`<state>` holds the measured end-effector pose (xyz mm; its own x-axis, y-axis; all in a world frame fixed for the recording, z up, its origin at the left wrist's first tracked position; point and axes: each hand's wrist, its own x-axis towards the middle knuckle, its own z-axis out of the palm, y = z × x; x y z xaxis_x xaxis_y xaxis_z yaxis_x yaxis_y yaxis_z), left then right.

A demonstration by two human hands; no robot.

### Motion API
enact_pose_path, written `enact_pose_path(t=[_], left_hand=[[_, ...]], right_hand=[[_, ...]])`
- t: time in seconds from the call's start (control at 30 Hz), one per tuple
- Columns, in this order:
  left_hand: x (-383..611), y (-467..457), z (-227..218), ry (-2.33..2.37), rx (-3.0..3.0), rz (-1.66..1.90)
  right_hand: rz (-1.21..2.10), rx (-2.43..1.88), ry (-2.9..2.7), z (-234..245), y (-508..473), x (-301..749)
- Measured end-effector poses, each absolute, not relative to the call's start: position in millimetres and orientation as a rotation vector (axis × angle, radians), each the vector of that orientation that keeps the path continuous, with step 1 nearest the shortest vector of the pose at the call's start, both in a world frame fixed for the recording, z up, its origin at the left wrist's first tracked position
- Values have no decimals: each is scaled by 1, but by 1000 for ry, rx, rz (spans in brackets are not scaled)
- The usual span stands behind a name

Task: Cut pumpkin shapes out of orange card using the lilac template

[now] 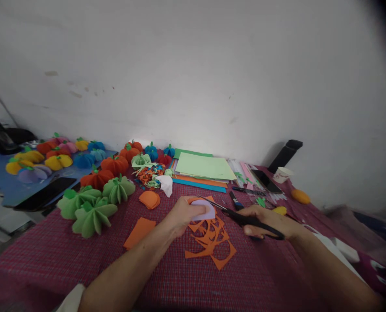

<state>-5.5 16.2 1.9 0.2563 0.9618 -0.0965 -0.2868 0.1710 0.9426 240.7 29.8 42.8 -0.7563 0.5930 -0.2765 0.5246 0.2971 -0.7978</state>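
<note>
My left hand (186, 213) is closed on a round lavender paper piece (207, 211), with orange paper (210, 199) showing behind its upper edge. My right hand (267, 219) is wrapped round the black handles of a pair of scissors (241, 218). The blades point left, along the top of the lavender circle, close to the left fingers. Cut-out orange paper scraps (209, 242) lie in a loose pile below the hands. Orange paper circles (150, 199) sit stacked left of my left hand, and a stack of orange paper squares (140, 232) lies nearer, partly behind my forearm.
Several paper pumpkins (95, 177) cover the left side. Behind the hands are coloured paper sheets (202, 166) and shredded scraps (152, 174). A phone (267, 180), a paper cup (282, 174) and a marker (235, 201) are on the right. A white wall rises behind the table.
</note>
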Motion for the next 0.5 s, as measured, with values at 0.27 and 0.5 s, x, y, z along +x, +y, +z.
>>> enact_pose_path(t=[0.27, 0.5], left_hand=[[-4, 15, -1, 891, 986, 1029], [-4, 14, -1, 882, 974, 1002]], right_hand=[[1406, -998, -2570, 56, 31, 241], [1463, -975, -2595, 56, 34, 239]])
